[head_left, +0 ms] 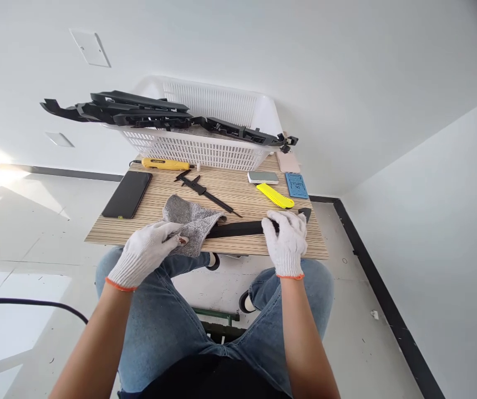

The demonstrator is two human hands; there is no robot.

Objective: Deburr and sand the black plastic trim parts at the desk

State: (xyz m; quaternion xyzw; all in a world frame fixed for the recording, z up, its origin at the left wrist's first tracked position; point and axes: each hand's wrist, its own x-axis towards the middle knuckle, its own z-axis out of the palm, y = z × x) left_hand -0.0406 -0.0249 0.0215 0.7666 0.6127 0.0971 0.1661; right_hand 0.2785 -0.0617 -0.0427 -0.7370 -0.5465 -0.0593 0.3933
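A long black plastic trim piece (238, 229) lies along the front of the wooden board (163, 208). Gloved in white, my right hand (287, 238) is closed around its right part, and its end sticks out past the fingers. Over the left end is draped a grey cloth (197, 224). My left hand (149, 246), also gloved, pinches the cloth between thumb and fingers. The trim's left end is hidden beneath the cloth.
A white basket (188, 149) with several black plastic parts (138, 111) stands behind. On the board lie a phone (127, 194), yellow power tool (166, 164), black caliper (205, 192), sharpening stone (262, 177), yellow utility knife (275, 195) and blue card (296, 185).
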